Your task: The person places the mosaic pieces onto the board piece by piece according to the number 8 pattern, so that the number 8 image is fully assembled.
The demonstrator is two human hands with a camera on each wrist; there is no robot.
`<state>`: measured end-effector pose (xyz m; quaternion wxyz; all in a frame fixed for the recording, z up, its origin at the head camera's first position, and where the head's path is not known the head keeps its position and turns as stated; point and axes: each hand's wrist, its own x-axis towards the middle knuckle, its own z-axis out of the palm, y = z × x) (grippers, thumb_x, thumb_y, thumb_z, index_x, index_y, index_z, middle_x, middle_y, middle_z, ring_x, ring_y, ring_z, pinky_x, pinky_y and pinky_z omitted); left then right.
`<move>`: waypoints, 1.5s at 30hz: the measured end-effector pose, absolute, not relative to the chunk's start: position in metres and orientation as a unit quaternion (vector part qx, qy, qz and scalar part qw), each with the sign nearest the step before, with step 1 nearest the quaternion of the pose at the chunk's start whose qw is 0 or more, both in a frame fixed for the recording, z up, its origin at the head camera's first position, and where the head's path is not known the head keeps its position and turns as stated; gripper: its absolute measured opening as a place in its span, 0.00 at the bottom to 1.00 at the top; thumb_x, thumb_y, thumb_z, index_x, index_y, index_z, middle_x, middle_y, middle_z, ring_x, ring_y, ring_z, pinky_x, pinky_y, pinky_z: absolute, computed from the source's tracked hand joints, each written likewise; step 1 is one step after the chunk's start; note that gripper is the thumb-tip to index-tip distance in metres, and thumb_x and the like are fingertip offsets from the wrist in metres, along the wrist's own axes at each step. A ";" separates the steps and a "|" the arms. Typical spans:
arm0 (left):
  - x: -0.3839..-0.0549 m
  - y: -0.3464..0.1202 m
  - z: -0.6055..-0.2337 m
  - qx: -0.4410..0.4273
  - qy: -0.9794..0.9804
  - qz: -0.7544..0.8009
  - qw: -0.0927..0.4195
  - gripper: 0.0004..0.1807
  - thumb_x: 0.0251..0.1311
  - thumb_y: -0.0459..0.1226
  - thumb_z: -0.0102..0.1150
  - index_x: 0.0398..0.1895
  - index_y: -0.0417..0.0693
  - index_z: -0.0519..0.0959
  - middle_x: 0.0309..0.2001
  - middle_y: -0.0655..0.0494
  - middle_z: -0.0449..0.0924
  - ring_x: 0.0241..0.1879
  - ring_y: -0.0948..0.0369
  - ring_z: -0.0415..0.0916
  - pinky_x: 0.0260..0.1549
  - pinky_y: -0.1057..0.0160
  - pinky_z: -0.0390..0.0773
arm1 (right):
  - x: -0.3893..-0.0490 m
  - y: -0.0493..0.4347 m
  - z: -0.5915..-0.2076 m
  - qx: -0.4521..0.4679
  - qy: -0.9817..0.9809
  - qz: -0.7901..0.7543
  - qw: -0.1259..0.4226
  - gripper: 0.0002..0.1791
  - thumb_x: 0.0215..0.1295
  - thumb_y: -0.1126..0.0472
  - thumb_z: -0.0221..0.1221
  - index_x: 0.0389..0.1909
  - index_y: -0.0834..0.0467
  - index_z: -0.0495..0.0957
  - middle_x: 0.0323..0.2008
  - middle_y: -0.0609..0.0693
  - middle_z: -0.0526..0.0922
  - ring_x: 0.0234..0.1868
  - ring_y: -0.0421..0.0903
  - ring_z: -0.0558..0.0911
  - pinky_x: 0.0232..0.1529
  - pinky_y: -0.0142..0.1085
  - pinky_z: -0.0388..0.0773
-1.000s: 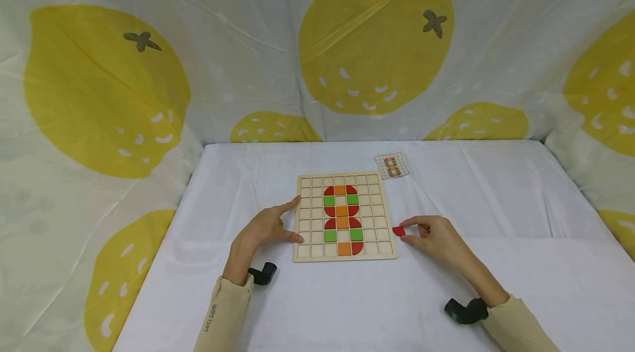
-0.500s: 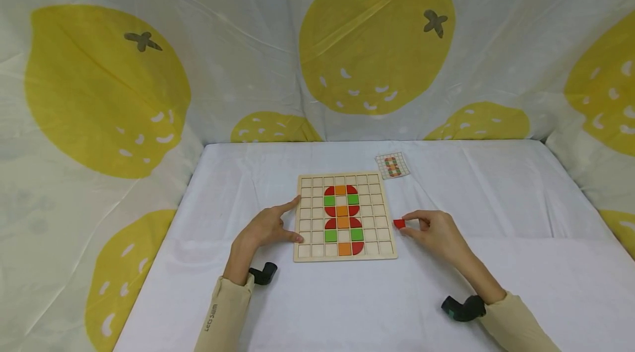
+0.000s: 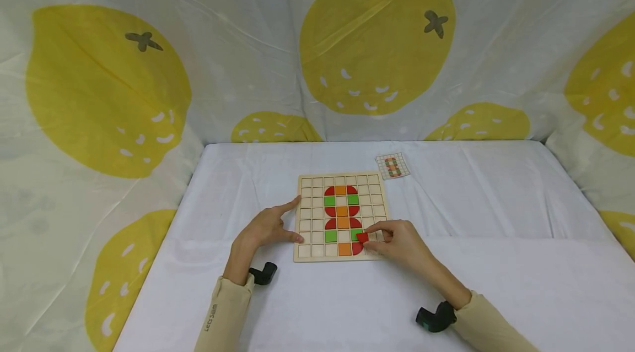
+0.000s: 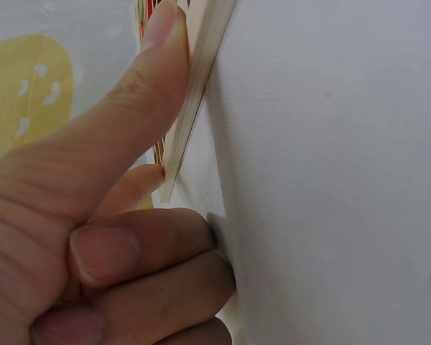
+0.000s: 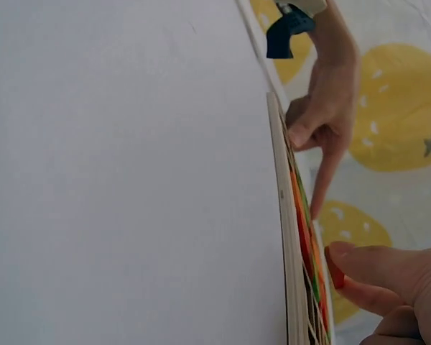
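Note:
A square wooden grid board (image 3: 306, 251) lies on the table, with red quarter-circle, orange square and green square tiles set in its middle columns. My right hand (image 3: 402, 239) pinches a red quarter-circle tile (image 3: 362, 237) between thumb and index finger, over the board's lower right part. In the right wrist view this tile (image 5: 335, 269) is tilted close above the set pieces. My left hand (image 3: 265, 229) steadies the board's left side: the thumb rests on its edge near the front corner, the straight index finger touches farther back. Its other fingers are curled on the cloth in the left wrist view.
A small pattern card (image 3: 392, 166) lies behind the board's back right corner, printed with a similar tile figure. White cloth (image 3: 496, 192) covers the table. A lemon-print curtain (image 3: 238, 54) surrounds its back and sides. Black wrist-worn devices (image 3: 436, 317) sit on both wrists.
My right hand turned the red tile slightly beside the board, then carried it left, over the board's lower right part. The left hand and the board have stayed put.

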<state>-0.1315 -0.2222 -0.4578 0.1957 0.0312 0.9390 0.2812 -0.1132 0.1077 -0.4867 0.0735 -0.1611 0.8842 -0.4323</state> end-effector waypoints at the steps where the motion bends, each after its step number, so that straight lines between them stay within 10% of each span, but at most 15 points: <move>1: -0.132 -0.222 -0.458 0.032 0.939 0.281 0.196 0.60 0.46 0.51 0.83 0.83 0.63 0.57 0.37 0.49 0.79 0.38 0.55 0.71 0.40 0.58 0.69 | -0.112 0.103 -0.487 -0.166 0.882 -0.435 0.078 0.13 0.55 0.57 0.77 0.41 0.55 0.90 0.15 0.41 0.57 0.20 0.35 0.57 0.24 0.29 0.53; 8: -0.131 -0.221 -0.457 0.031 0.941 0.274 0.194 0.60 0.46 0.51 0.82 0.82 0.63 0.57 0.55 0.41 0.81 0.42 0.55 0.73 0.45 0.55 0.74 | -0.104 0.077 -0.485 -0.194 0.874 -0.436 0.091 0.12 0.54 0.57 0.78 0.39 0.55 0.90 0.15 0.41 0.57 0.19 0.35 0.56 0.24 0.28 0.52; 21: -0.131 -0.221 -0.456 0.028 0.941 0.277 0.194 0.60 0.47 0.51 0.82 0.82 0.65 0.57 0.41 0.48 0.81 0.40 0.55 0.72 0.42 0.57 0.71 | -0.098 0.045 -0.493 -0.250 0.878 -0.406 0.047 0.11 0.51 0.58 0.79 0.36 0.54 0.91 0.15 0.37 0.60 0.19 0.31 0.58 0.23 0.26 0.52; 27: -0.132 -0.223 -0.458 0.043 0.942 0.274 0.188 0.59 0.48 0.50 0.82 0.83 0.63 0.57 0.24 0.57 0.63 0.28 0.60 0.63 0.33 0.61 0.64 | -0.097 0.042 -0.494 -0.247 0.884 -0.393 0.052 0.12 0.51 0.57 0.79 0.37 0.52 0.91 0.15 0.37 0.63 0.19 0.31 0.61 0.21 0.26 0.54; 45: -0.131 -0.223 -0.459 0.036 0.942 0.273 0.190 0.59 0.48 0.51 0.82 0.82 0.63 0.57 0.24 0.57 0.65 0.28 0.59 0.63 0.34 0.60 0.65 | -0.097 0.044 -0.494 -0.241 0.893 -0.377 0.048 0.11 0.54 0.59 0.77 0.40 0.52 0.92 0.14 0.37 0.60 0.19 0.31 0.59 0.22 0.27 0.51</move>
